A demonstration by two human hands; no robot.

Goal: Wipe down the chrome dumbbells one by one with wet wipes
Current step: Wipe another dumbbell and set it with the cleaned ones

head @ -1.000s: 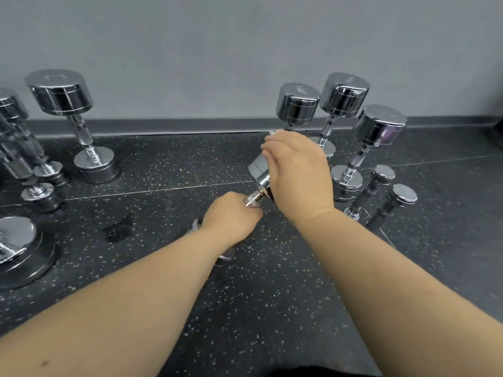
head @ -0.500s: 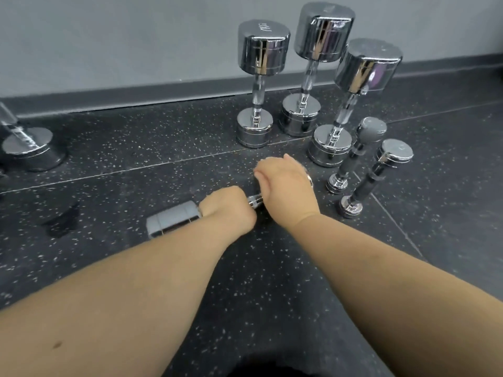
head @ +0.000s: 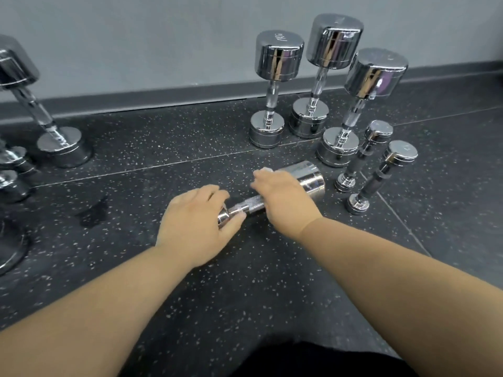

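Note:
A chrome dumbbell [head: 309, 177] lies on its side on the black speckled floor [head: 245, 281], its knurled handle running from lower left to upper right. My left hand [head: 194, 224] is cupped over its left head, with only a sliver of chrome showing. My right hand [head: 283, 198] is closed over the handle's right end and the inner edge of the right head. A small white corner of a wet wipe [head: 268, 170] peeks out at its fingertips. The rest of the wipe is hidden.
Three large chrome dumbbells [head: 277, 91] stand upright by the grey wall, two small black-handled ones [head: 383, 178] to their right, close to the lying dumbbell. More chrome dumbbells [head: 35, 104] stand at the far left. A damp patch [head: 92, 213] marks the floor left of my hands.
The dumbbell went from held tilted off the floor to lying flat. My left hand slid from the handle onto the left head; my right hand moved along toward the right head.

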